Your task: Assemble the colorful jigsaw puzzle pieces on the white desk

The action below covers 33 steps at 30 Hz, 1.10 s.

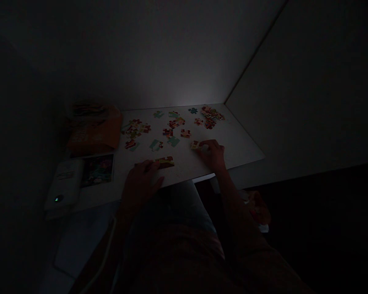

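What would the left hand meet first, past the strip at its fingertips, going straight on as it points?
The left hand would probably meet a green piece beyond the strip, though dim light leaves depth unclear.

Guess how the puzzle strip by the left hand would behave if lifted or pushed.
The puzzle strip looks thin and flat, so probably light. It seems made of interlocked pieces, so it may separate at the joins if lifted by one end. Lying flat by the left hand, it would likely slide rather than roll.

puzzle pcs (173, 141) look like card; tabletop (239, 143) smooth, matt.
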Each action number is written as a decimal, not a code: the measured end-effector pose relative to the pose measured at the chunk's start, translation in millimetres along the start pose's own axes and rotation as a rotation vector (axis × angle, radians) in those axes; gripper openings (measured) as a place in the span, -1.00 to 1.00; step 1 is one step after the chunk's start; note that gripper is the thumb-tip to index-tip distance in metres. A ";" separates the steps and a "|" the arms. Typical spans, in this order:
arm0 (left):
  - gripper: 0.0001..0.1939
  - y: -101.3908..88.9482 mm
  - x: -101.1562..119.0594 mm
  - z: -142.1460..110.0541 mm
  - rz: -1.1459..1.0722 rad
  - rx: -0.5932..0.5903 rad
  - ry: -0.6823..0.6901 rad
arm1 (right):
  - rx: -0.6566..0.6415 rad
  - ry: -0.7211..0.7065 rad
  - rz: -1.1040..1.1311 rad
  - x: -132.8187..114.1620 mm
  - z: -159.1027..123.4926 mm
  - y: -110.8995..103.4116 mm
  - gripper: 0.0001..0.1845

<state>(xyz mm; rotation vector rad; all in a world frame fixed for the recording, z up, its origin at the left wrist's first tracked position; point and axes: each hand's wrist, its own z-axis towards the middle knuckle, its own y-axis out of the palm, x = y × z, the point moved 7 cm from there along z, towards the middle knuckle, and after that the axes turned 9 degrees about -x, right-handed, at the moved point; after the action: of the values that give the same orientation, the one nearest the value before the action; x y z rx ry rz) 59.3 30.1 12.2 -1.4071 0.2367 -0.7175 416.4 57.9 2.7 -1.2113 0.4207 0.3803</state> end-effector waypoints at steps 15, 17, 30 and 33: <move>-0.47 -0.3 0.8 0.3 0.022 0.023 0.014 | -0.046 -0.067 -0.036 -8.0 -2.1 1.0 -0.72; -0.47 0.1 0.0 -0.1 0.026 0.024 0.016 | -0.044 -0.064 -0.025 -6.4 -1.8 2.1 -0.71; -0.48 -3.3 2.4 -1.7 0.024 0.037 0.024 | -0.031 -0.055 -0.024 -3.0 -0.7 3.5 -0.61; -0.47 -3.0 3.1 -2.3 0.061 0.037 0.030 | -0.024 -0.046 -0.014 -1.7 -0.4 3.5 -0.60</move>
<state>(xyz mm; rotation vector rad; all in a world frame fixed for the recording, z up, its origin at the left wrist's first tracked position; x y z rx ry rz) 59.5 26.4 15.5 -1.3493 0.2877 -0.6898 413.1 58.5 0.5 -1.2254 0.3687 0.4018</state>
